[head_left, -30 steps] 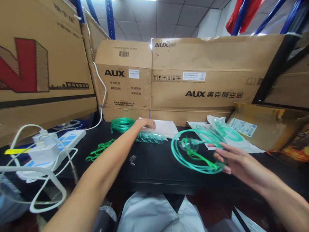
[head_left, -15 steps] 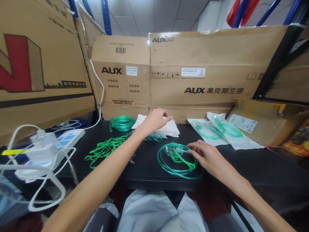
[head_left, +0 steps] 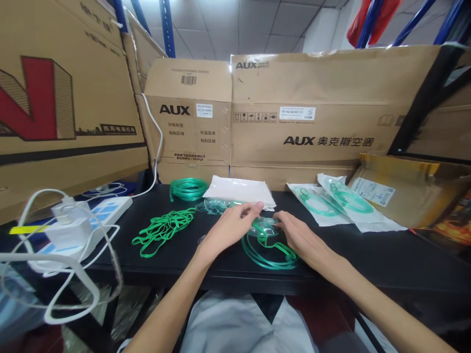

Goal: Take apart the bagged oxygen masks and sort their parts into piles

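Note:
A clear oxygen mask [head_left: 265, 227] with a green strap lies on the black table between my hands. Coiled green tubing [head_left: 270, 264] rests just below it. My left hand [head_left: 235, 223] is at the mask's left side, thumb and fingers curled in on its edge; some fingertips are hidden. On the other side my right hand [head_left: 300, 235] pinches the mask's right edge. Behind my left hand sit several clear mask parts [head_left: 215, 206], in front of a stack of white pouches [head_left: 239, 189].
Green elastic straps [head_left: 165, 230] lie in a tangle at left, with a green tubing roll [head_left: 188, 189] behind. Packed mask sets [head_left: 344, 196] lie at right beside a taped carton [head_left: 412, 189]. A power strip [head_left: 106, 215] with white cables crowds the left edge. Cardboard boxes [head_left: 316, 122] wall the back.
My left hand has come down and toward me from above the white pouches to the mask. My right hand has shifted slightly left along the mask's edge.

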The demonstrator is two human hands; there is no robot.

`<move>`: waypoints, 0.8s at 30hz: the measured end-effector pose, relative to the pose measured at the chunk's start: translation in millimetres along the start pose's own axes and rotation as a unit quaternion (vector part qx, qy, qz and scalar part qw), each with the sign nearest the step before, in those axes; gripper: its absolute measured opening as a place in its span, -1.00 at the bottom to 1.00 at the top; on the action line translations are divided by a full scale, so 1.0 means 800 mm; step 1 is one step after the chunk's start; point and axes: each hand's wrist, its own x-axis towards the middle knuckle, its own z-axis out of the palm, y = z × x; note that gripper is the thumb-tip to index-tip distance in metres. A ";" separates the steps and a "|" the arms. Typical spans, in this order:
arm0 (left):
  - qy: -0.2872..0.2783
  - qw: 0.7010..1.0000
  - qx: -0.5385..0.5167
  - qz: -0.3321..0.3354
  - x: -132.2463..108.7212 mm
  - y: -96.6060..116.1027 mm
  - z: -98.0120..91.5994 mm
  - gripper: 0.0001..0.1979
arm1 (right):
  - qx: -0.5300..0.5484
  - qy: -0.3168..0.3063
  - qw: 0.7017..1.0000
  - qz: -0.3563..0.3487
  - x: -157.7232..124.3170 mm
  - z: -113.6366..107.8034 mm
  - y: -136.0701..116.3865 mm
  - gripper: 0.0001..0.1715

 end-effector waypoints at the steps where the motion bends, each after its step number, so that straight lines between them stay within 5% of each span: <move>1: -0.016 1.000 0.004 0.000 -0.001 -0.001 0.004 -0.44 | 0.006 -0.001 1.000 -0.012 0.005 0.001 -0.001 -0.63; 8: -0.027 0.994 0.085 -0.055 -0.011 -0.007 0.027 -0.46 | 0.055 -0.014 0.997 -0.059 0.023 0.009 -0.005 -0.81; 20: -0.019 0.986 0.163 -0.038 -0.028 0.013 0.034 -0.72 | 0.098 -0.051 0.992 -0.056 0.021 0.010 -0.005 -0.64; 24: 0.008 0.983 0.180 -0.036 -0.036 0.024 0.017 -0.81 | 0.084 -0.048 0.995 -0.021 0.021 0.010 0.009 -0.65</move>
